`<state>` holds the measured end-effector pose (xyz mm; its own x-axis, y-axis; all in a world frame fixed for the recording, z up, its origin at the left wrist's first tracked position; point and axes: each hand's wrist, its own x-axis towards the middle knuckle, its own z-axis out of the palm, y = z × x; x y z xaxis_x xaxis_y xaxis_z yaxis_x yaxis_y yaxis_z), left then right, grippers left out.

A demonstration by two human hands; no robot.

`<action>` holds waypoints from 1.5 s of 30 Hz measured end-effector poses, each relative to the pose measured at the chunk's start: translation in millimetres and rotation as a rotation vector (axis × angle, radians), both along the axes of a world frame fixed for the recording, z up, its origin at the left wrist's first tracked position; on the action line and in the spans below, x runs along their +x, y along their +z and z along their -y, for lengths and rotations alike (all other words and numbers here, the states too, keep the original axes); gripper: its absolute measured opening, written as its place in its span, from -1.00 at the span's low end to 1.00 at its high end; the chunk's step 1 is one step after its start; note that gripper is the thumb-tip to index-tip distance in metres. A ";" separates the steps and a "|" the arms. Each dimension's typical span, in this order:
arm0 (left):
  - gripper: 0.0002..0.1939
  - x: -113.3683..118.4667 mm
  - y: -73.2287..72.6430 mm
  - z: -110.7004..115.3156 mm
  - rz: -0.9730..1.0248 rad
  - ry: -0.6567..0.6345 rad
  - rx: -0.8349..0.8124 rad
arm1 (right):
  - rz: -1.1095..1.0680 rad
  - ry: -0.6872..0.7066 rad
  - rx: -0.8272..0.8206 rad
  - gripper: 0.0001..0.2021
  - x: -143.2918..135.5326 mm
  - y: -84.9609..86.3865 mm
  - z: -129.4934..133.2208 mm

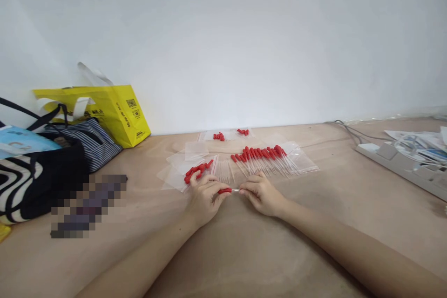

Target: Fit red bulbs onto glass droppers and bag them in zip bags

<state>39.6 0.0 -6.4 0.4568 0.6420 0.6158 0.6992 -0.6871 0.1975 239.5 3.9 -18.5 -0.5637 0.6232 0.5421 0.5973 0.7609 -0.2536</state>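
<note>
My left hand (pixel 206 198) pinches a small red rubber piece (pixel 225 191). From its right end a thin clear tube (pixel 235 190) runs to my right hand (pixel 260 193), whose fingertips are closed on it. Just behind my left hand lie several loose red pieces (pixel 195 171) on clear plastic bags (pixel 174 172). Several bare clear tubes (pixel 224 171) sit behind the gap between the hands. Further right, a row of red-topped droppers (pixel 263 153) rests on another clear bag (pixel 307 160).
Two small red clusters (pixel 219 137) lie on a bag near the wall. At the left stand a yellow bag (pixel 122 111), a striped pouch (pixel 96 144) and a black-and-white bag (pixel 45 177), with a blurred dark object (pixel 89 207) in front. A power strip (pixel 401 167) and cables are at the right.
</note>
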 end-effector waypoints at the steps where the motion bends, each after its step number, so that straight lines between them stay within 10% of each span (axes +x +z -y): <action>1: -0.89 -0.5 -0.4 -1.6 -0.009 0.018 0.006 | 0.035 -0.022 0.011 -0.84 0.1 1.8 0.4; 7: -0.68 -12.6 -2.6 -18.8 0.012 0.263 0.031 | 0.003 -0.273 -0.148 -0.85 -3.3 6.0 -11.8; 17: -0.91 -33.8 -0.9 -35.6 0.023 0.558 0.076 | 0.052 -0.693 -0.289 -0.82 -50.5 14.3 -62.7; 45: -0.87 -18.6 -5.8 -75.6 -0.215 0.554 0.201 | 0.208 -0.715 -0.521 -0.73 -67.8 32.0 -66.3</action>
<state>21.0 75.6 -12.2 0.2161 0.7002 0.6805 0.9720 -0.2203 -0.0821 171.7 70.2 13.5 -0.0038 0.9997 0.0241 0.9552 0.0108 -0.2958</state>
